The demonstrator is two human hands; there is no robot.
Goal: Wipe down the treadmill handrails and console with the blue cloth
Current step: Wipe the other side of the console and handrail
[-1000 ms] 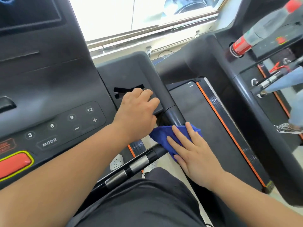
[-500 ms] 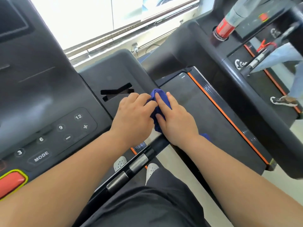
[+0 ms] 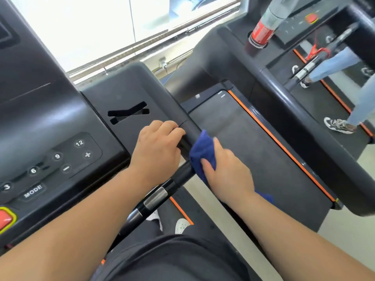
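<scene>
- Our right hand (image 3: 225, 171) curls its fingers and thumb round the crumpled blue cloth (image 3: 203, 151) and presses it onto the round, matte black treadmill handrail (image 3: 189, 128).
- Half a second ago the blue cloth sat further up the handrail, touching our left hand. Now it has slid back down, and a bare stretch of handrail shows between them.
- A second ago it lay lower again, under flat, spread fingers, so we read this as one up-and-down rubbing stroke.
- Our left hand (image 3: 158, 147) has stayed just beside the handrail, on the wing of the dark grey plastic console (image 3: 125, 94). Its knuckles are up and its fingers curled under; whether they hook an edge we cannot tell.
- We judge this stretch of handrail nearly done. The console and the handrail's lower end, with its silver sensor bands (image 3: 155, 197), probably still need wiping.
</scene>
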